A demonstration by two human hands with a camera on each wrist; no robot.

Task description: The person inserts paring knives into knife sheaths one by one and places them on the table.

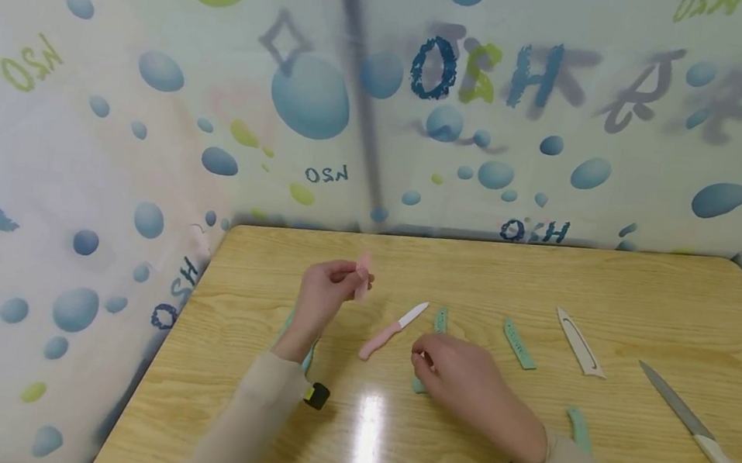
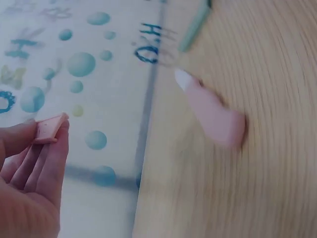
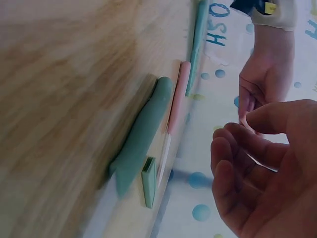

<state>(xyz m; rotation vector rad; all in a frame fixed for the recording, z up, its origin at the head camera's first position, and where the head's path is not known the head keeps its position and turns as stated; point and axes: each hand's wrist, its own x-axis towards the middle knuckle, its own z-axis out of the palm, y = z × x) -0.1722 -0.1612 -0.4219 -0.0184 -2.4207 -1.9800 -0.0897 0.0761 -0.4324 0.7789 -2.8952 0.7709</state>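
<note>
My left hand (image 1: 327, 296) pinches a pink blade sheath (image 1: 362, 276) between thumb and fingers, raised above the table's far left part. In the left wrist view the pink sheath (image 2: 49, 129) has its narrow opening visible. On the table between the hands lies a pink-handled knife (image 1: 381, 338), its white blade bare. My right hand (image 1: 465, 373) hovers right of it with loosely curled fingers, holding nothing. Beneath the right hand, partly covered, are a green sheath (image 1: 441, 319) and a green-handled knife (image 3: 143, 134), whose pale blade runs out of the right wrist view.
Farther right lie another green sheath (image 1: 520, 345), a white sheath (image 1: 580, 343) and a large knife (image 1: 702, 439) with a bare blade. A green handle (image 1: 577, 429) shows beside the right sleeve. Something teal (image 1: 308, 358) lies behind the left wrist. A patterned curtain (image 1: 463, 173) borders the wooden table.
</note>
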